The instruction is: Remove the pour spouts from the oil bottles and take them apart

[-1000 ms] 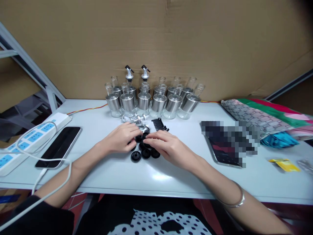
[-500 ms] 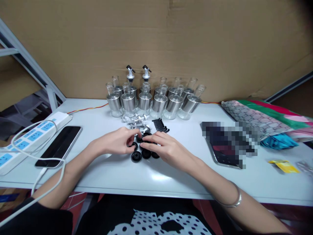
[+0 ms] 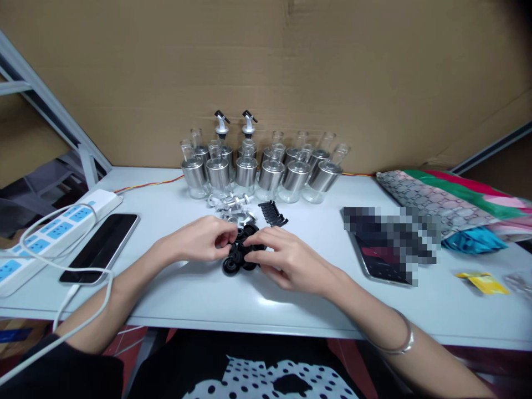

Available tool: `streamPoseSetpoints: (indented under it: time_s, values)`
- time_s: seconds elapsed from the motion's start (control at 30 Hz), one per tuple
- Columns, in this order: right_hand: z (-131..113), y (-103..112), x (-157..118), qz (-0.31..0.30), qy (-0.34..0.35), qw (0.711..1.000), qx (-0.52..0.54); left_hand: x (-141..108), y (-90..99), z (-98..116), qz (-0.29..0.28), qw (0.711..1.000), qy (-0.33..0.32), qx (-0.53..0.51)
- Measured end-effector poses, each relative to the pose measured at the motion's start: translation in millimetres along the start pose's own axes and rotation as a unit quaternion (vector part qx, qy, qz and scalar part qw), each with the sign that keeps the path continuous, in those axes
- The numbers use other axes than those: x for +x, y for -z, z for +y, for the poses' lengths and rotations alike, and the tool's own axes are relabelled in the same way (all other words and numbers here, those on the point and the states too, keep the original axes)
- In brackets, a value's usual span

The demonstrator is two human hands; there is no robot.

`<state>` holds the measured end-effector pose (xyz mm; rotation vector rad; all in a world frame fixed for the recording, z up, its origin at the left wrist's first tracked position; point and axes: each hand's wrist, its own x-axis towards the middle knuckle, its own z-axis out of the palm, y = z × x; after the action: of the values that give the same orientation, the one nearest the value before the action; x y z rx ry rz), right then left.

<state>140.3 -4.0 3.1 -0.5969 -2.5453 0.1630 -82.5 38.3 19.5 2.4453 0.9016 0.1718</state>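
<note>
A small heap of round black rubber stoppers [image 3: 231, 265] lies on the white table between my hands. My left hand [image 3: 204, 239] is at the heap's left side, its fingers curled and closed against the stoppers; whatever is between the fingertips is hidden. From the right, my right hand [image 3: 288, 259] reaches over the heap, fingers stretched and apart, fingertips touching the stoppers. Just behind the heap are silver pourer tops [image 3: 235, 208] in a loose pile. A row of slim black levers [image 3: 272, 213] lies to their right.
Glass bottles with steel sleeves [image 3: 219, 173] stand in rows at the back; two carry pourers [image 3: 248, 124]. Left are a power strip [image 3: 60, 233], a phone [image 3: 102, 248] and a white cable [image 3: 107, 293]. Right are another phone [image 3: 382, 265], a yellow packet [image 3: 484, 282] and patterned fabric [image 3: 440, 199].
The black stoppers have shifted and bunched closer together, some tipping over. My right hand has turned slightly, its lower fingers now more curled. My left hand stays nearly in place.
</note>
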Motion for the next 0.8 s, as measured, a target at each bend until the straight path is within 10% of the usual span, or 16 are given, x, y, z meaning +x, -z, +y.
streamPoseSetpoints:
  time_s: [0.8]
  values:
    - [-3.4,18.3,0.6,-0.131,-0.202,0.969,0.055,1.2,3.2,-0.1,-0.008,1.0,0.009,-0.023]
